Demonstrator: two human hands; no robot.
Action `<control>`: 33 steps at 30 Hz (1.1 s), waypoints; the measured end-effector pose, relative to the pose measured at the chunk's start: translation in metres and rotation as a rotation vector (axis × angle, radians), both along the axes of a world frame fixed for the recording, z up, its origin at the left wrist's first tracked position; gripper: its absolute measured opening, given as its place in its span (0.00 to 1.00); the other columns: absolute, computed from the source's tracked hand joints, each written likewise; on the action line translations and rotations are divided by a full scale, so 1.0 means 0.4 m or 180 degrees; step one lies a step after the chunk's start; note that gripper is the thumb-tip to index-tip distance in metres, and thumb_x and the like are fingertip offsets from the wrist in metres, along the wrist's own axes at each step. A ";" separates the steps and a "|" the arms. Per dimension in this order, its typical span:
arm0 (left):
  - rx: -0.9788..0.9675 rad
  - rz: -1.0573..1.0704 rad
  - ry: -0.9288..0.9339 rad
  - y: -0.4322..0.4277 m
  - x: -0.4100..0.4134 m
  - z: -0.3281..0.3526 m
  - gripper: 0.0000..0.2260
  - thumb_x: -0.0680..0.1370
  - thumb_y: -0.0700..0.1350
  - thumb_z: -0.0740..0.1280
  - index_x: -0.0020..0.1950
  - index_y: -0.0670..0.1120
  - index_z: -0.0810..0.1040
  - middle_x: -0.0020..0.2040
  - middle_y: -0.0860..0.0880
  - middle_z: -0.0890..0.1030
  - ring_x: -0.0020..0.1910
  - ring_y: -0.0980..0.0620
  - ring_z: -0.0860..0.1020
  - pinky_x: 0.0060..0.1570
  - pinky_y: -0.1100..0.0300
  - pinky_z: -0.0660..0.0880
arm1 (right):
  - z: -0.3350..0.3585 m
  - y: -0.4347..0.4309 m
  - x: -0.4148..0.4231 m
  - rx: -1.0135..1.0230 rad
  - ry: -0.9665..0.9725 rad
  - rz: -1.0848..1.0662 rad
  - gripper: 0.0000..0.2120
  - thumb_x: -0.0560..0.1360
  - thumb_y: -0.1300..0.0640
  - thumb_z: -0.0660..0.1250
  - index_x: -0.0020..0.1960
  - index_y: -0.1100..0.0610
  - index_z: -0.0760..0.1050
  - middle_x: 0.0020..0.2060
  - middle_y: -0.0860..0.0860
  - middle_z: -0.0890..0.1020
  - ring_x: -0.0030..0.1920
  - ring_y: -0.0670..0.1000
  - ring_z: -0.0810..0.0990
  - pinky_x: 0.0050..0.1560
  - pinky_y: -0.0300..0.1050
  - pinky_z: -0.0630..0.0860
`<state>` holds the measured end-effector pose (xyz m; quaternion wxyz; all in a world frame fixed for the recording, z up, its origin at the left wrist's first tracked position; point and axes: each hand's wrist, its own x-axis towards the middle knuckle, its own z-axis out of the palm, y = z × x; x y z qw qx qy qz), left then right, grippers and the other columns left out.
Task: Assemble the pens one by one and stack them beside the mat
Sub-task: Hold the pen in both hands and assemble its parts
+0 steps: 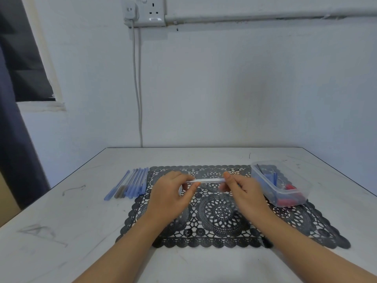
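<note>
1. Above the middle of the black lace mat [214, 231], just below the frame's centre, a clear pen barrel [206, 180] lay level between both hands.
2. The left hand [171, 195] pinched the barrel's left end, with thumb and fingers curled round it. The right hand [244, 190] pinched the right end with its fingertips. Whether it also held a smaller part could not be told, because its fingers were blurred.
3. At centre left, finished pens [132, 183] lay side by side on the table [81, 211], just beside the mat's edge. At centre right, a clear tub [262, 183] of blue and red parts stood on the mat's far corner.
4. Likely risks:
   - The smooth, thin barrel could have twisted out of so light a pinch — a push along its length would probably do it.
   - A dropped small part might have caught in the mat's open lacework.
   - Setting this pen down carelessly might have set the row rolling, since nothing braced it.
</note>
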<state>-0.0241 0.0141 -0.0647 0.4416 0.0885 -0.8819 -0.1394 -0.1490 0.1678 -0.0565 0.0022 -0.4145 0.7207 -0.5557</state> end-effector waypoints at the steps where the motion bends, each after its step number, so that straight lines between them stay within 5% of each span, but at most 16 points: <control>1: 0.0020 0.0020 0.0026 -0.001 0.001 0.000 0.16 0.74 0.58 0.61 0.47 0.50 0.82 0.35 0.59 0.76 0.36 0.61 0.73 0.36 0.66 0.71 | -0.002 0.000 0.000 0.0033 0.0028 0.0036 0.17 0.75 0.44 0.57 0.42 0.53 0.79 0.30 0.46 0.79 0.29 0.42 0.76 0.30 0.31 0.70; 3: 0.0052 0.0041 0.0059 -0.003 0.004 0.001 0.16 0.74 0.59 0.61 0.47 0.50 0.82 0.35 0.59 0.76 0.36 0.61 0.73 0.37 0.66 0.71 | -0.005 -0.001 -0.003 0.0072 0.0130 0.0093 0.08 0.76 0.48 0.60 0.48 0.48 0.76 0.36 0.50 0.80 0.35 0.48 0.79 0.33 0.39 0.75; 5: 0.0059 0.0042 0.0064 -0.003 0.005 0.004 0.16 0.74 0.59 0.61 0.47 0.49 0.82 0.35 0.59 0.76 0.36 0.61 0.73 0.37 0.68 0.70 | -0.006 0.001 -0.003 0.0068 0.0300 0.0100 0.04 0.77 0.52 0.62 0.46 0.47 0.75 0.36 0.50 0.80 0.32 0.44 0.77 0.30 0.36 0.73; 10: -0.0024 -0.0030 0.0040 0.007 0.003 0.007 0.16 0.74 0.58 0.61 0.47 0.49 0.82 0.35 0.59 0.75 0.36 0.60 0.73 0.37 0.67 0.70 | -0.003 0.006 -0.006 -0.0011 0.0602 -0.0017 0.15 0.78 0.53 0.59 0.36 0.56 0.76 0.25 0.47 0.74 0.26 0.40 0.70 0.29 0.31 0.67; 16: 0.0032 0.0016 0.0083 0.001 0.005 0.005 0.16 0.74 0.58 0.61 0.47 0.50 0.82 0.34 0.59 0.75 0.36 0.61 0.72 0.37 0.67 0.70 | -0.015 0.000 -0.009 0.0053 0.0658 0.0151 0.10 0.77 0.49 0.58 0.48 0.52 0.75 0.33 0.51 0.79 0.28 0.45 0.73 0.29 0.37 0.69; 21: -0.0092 -0.0046 0.0030 0.004 0.005 0.003 0.14 0.74 0.57 0.62 0.46 0.50 0.82 0.35 0.60 0.74 0.36 0.61 0.72 0.37 0.65 0.70 | -0.008 0.005 -0.010 -0.0012 0.0695 0.0080 0.21 0.75 0.43 0.55 0.35 0.57 0.76 0.27 0.52 0.78 0.29 0.46 0.75 0.30 0.33 0.69; 26: -0.0025 -0.0013 0.0096 0.000 0.005 0.006 0.15 0.74 0.57 0.62 0.47 0.50 0.82 0.35 0.60 0.75 0.36 0.61 0.72 0.37 0.65 0.70 | -0.012 0.004 -0.007 0.0011 0.0623 0.0198 0.11 0.76 0.46 0.58 0.47 0.50 0.75 0.30 0.53 0.79 0.27 0.47 0.75 0.29 0.40 0.72; 33: -0.0085 -0.0069 0.0076 0.003 0.005 0.005 0.14 0.74 0.56 0.62 0.46 0.49 0.82 0.34 0.60 0.73 0.35 0.61 0.71 0.37 0.65 0.70 | -0.008 0.006 -0.008 0.0005 0.0562 0.0147 0.17 0.73 0.41 0.55 0.38 0.51 0.75 0.27 0.53 0.78 0.26 0.49 0.76 0.30 0.45 0.74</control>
